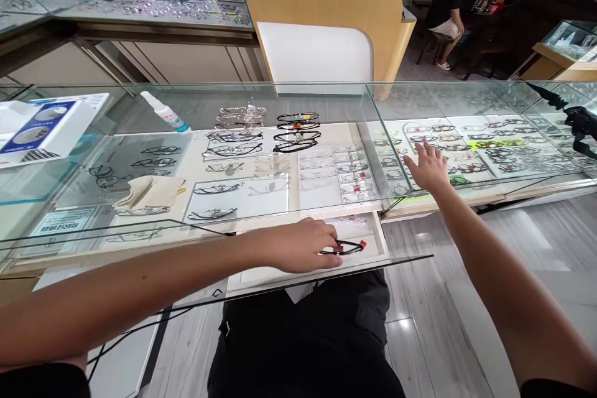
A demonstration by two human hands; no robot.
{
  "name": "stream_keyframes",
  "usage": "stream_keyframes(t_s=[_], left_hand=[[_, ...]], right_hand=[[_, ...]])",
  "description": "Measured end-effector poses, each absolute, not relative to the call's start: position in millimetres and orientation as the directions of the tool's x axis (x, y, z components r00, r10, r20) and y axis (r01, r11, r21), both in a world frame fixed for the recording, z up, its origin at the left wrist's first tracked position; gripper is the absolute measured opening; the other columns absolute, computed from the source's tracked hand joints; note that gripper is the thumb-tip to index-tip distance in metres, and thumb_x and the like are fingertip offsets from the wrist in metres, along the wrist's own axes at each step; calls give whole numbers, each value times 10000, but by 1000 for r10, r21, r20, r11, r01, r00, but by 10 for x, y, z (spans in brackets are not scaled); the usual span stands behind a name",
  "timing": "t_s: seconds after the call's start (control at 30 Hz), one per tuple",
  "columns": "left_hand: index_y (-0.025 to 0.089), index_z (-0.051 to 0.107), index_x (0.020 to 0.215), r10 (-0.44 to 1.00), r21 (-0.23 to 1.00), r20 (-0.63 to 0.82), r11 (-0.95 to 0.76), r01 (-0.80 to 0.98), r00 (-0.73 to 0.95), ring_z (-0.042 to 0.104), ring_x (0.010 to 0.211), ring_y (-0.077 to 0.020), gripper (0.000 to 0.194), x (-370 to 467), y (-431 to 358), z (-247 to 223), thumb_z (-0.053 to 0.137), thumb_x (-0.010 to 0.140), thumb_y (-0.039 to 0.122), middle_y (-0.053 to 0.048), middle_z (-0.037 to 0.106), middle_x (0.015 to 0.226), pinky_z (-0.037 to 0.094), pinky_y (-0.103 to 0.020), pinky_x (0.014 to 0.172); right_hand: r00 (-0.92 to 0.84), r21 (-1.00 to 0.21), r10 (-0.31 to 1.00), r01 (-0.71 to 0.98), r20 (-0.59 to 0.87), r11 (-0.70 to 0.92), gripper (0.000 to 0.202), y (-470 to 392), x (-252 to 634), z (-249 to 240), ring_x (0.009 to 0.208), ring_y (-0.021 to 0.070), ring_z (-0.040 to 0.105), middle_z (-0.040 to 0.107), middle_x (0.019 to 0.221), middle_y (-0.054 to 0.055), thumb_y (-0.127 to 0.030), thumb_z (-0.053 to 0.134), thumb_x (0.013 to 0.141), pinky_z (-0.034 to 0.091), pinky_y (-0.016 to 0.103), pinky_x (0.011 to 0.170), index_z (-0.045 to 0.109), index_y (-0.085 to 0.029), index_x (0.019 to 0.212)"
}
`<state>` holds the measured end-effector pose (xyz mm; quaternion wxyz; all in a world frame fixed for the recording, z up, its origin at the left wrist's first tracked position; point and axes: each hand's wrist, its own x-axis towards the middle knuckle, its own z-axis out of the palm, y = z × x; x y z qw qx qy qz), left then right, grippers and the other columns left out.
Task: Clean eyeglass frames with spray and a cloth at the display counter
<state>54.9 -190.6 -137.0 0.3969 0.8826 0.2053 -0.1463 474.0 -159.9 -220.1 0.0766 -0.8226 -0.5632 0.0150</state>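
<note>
My left hand (305,247) is closed on a pair of dark-framed eyeglasses (351,248) with red tags, low over a pulled-out white drawer (379,242). Part of the frame is hidden behind the fingers. To the right, my right hand (429,168) lies with spread fingers on the glass counter (387,130) and holds nothing. Two stacks of eyeglasses show ahead of my hands: one with thin pale and dark frames (240,132), the other with black frames (297,132).
A white spray bottle (165,112) lies at the left, beyond a beige cloth (148,193). A blue-and-white box (46,127) stands at the far left. A black clamp arm (581,121) reaches in at right. Two people (450,9) sit behind, beyond a wooden cashier desk (321,6).
</note>
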Motion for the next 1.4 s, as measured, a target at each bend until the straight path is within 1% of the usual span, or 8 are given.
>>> stream_keyframes(t_s=[0.13, 0.27, 0.4, 0.6, 0.73, 0.83, 1.0, 1.4], left_hand=[[242, 795, 1301, 384, 491, -397, -679, 546, 834, 621, 1431, -406, 570, 576, -1907, -2002, 479, 1065, 654, -172, 720, 1484, 443, -566, 1224], [164, 679, 1502, 573, 326, -303, -688, 648, 761, 388, 1659, -451, 663, 657, -1744, -2601, 484, 1072, 631, -225, 561, 1688, 325, -621, 1330], [106, 514, 1680, 715, 173, -183, -652, 738, 675, 224, 1734, -458, 771, 793, -1384, -3058, 517, 1063, 569, -242, 389, 1811, 220, -623, 1377], [77, 339, 1779, 808, 134, -32, -580, 804, 588, 102, 1763, -460, 878, 916, -766, -3412, 496, 1062, 558, -240, 266, 1865, 95, -615, 1407], [14, 297, 1778, 831, 171, 4, -549, 818, 556, -14, 1772, -447, 897, 976, -457, -3570, 411, 1091, 581, -243, 197, 1883, 2, -593, 1414], [49, 323, 1780, 855, 178, -12, -509, 842, 519, -3, 1775, -432, 879, 1067, -220, -3671, 375, 1096, 600, -214, 210, 1888, 34, -610, 1410], [102, 360, 1783, 916, 121, -71, -386, 914, 396, 130, 1754, -443, 872, 1233, 179, -3809, 376, 1088, 628, -136, 208, 1902, 113, -616, 1407], [139, 423, 1756, 919, 243, -85, -356, 902, 385, 287, 1699, -450, 843, 1261, 598, -3957, 370, 1083, 643, -158, 331, 1860, 231, -631, 1369]], right_hand=[[356, -163, 932, 926, 71, -341, 896, -1597, 4736, -2194, 1681, 478, 306, 330, 1852, 196, -758, 261, 1072, 317, 731, 1325, 380, -189, 1754], [369, -178, 928, 918, 53, -355, 898, -1595, 4713, -2174, 1693, 481, 283, 317, 1853, 216, -749, 270, 1077, 297, 726, 1333, 383, -168, 1753], [366, -181, 929, 919, 59, -351, 891, -1598, 4705, -2174, 1691, 485, 285, 325, 1848, 218, -750, 269, 1079, 294, 730, 1332, 384, -174, 1749], [367, -165, 928, 921, 67, -353, 870, -1593, 4711, -2192, 1680, 497, 291, 340, 1839, 211, -740, 271, 1084, 304, 740, 1327, 373, -185, 1746], [375, -179, 925, 916, 68, -358, 865, -1592, 4680, -2168, 1685, 490, 291, 338, 1844, 205, -733, 295, 1084, 304, 733, 1330, 384, -180, 1744], [387, -182, 920, 910, 53, -372, 868, -1597, 4643, -2136, 1700, 472, 279, 332, 1852, 195, -728, 295, 1089, 293, 719, 1344, 383, -171, 1748], [389, -149, 920, 914, 49, -378, 859, -1605, 4603, -2111, 1707, 441, 280, 323, 1862, 175, -714, 249, 1100, 318, 690, 1343, 382, -171, 1752], [391, -142, 917, 915, 76, -379, 817, -1599, 4610, -2137, 1685, 428, 314, 363, 1841, 176, -697, 260, 1105, 349, 677, 1328, 410, -198, 1735]])
